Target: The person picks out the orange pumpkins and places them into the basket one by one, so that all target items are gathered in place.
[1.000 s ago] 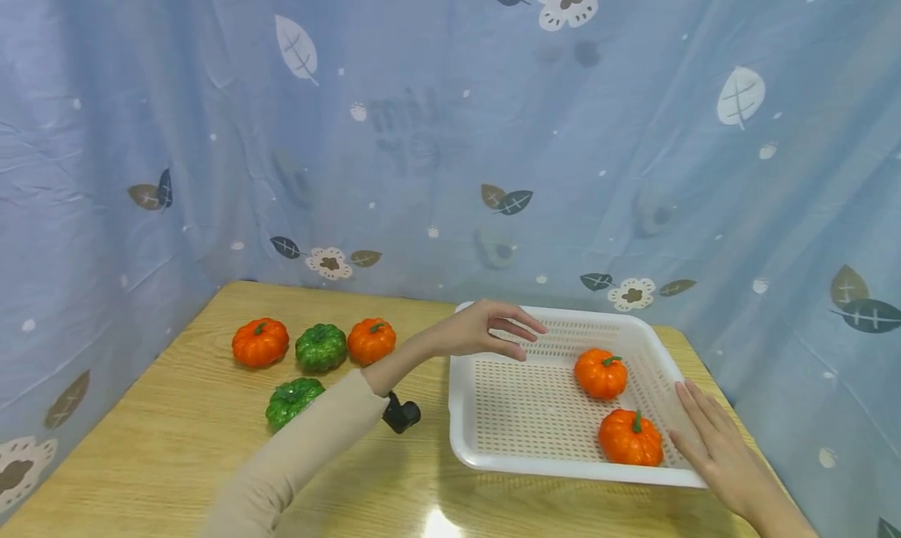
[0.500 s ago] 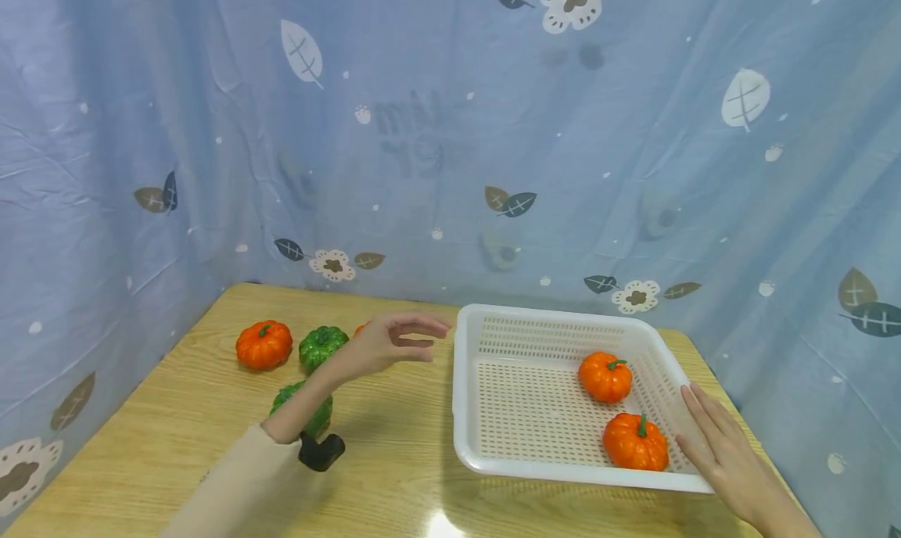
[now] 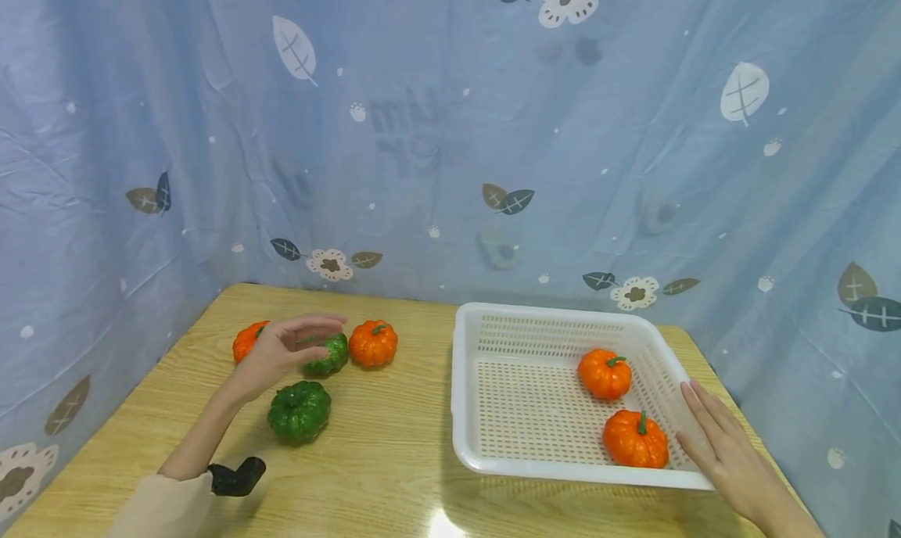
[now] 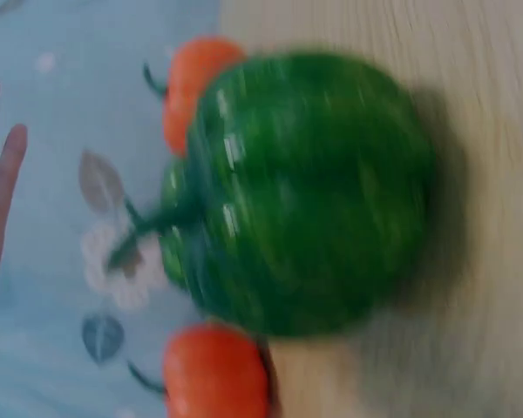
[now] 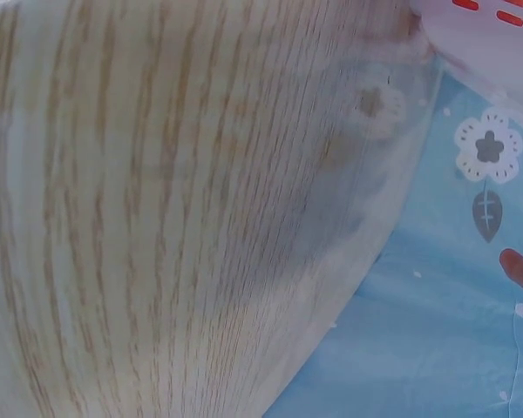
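Observation:
My left hand (image 3: 281, 354) hovers with loosely bent fingers and holds nothing. Partly behind it are an orange toy pumpkin (image 3: 246, 341) and a green one (image 3: 335, 356). A nearer green pumpkin (image 3: 299, 414) sits below the hand and looms large, blurred, in the left wrist view. Right of the pair is another orange pumpkin (image 3: 373, 342). My right hand (image 3: 728, 456) rests with straight fingers on the right rim of a white plastic basket (image 3: 461, 397). Inside the basket lie two orange pumpkins, one farther back (image 3: 605, 375) and one near the front corner (image 3: 636, 440).
The wooden table (image 3: 394, 444) carries everything, with bare wood between the loose pumpkins and the basket. A blue patterned curtain (image 3: 422, 131) closes off the back and both sides. A black device (image 3: 238, 477) is at my left wrist.
My left hand has moved left from over the basket's left side to the loose pumpkins, uncovering the right orange one. The right hand stays on the rim; both basket pumpkins stay put.

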Motion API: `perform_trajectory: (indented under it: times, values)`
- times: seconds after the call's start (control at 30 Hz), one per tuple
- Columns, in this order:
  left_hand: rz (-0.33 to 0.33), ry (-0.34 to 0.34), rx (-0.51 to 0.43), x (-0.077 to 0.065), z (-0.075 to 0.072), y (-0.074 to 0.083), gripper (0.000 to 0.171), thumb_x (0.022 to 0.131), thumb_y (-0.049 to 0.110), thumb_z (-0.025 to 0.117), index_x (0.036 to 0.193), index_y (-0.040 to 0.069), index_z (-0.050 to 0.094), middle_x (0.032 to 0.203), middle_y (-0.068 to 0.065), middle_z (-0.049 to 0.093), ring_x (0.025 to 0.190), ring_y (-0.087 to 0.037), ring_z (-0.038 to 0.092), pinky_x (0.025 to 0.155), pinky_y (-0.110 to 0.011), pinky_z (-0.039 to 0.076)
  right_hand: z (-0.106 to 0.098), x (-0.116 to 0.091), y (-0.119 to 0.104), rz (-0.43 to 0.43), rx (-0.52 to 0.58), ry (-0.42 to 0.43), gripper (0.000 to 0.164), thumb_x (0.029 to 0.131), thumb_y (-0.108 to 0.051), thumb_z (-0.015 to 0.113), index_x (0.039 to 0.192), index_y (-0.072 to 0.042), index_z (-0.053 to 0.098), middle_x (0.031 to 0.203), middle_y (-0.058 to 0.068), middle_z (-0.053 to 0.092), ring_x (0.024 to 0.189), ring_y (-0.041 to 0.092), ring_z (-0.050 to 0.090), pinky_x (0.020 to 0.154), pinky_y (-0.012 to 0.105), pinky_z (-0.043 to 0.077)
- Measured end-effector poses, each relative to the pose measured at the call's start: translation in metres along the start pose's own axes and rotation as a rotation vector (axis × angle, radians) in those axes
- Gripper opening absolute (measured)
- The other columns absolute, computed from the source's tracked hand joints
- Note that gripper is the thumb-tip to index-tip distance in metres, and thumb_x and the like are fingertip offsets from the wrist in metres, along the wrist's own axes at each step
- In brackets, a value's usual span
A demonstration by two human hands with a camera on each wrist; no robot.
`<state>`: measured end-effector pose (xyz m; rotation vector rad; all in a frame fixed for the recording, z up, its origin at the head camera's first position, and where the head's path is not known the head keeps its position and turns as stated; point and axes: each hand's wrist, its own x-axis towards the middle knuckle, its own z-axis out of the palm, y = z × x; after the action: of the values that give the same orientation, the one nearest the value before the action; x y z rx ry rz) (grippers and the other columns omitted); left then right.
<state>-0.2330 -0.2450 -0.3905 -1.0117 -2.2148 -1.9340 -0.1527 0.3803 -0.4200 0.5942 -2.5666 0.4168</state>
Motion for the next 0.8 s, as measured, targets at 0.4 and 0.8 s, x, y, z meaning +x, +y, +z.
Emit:
perform_trajectory:
  times: [0.4,0.8]
  values:
    - [0.005,0.245,0.088,-0.044,-0.050,-0.013,0.041,0.089,-0.015,0.055,0.130,-0.014,0.049,0.127,0.007,0.062,0.117,-0.006,0.056,0.089,-0.016,0.047,0.000,0.000,-0.004,0.062,0.019,-0.032,0.065,0.095,-0.012,0.056,0.152,-0.006,0.025,0.159,0.008,0.016,0.145,0.020,0.007,0.112,0.016,-0.005]
    - [-0.106,0.355,0.283,-0.059,-0.077,-0.025,0.045,0.088,-0.004,0.064,0.132,-0.004,0.053,0.132,0.008,0.058,0.123,0.004,0.046,0.097,-0.010,0.037,0.000,-0.002,-0.002,0.042,0.027,-0.018,0.065,0.095,-0.011,0.055,0.152,-0.006,0.025,0.159,0.007,0.014,0.144,0.011,0.004,0.110,0.014,-0.005]
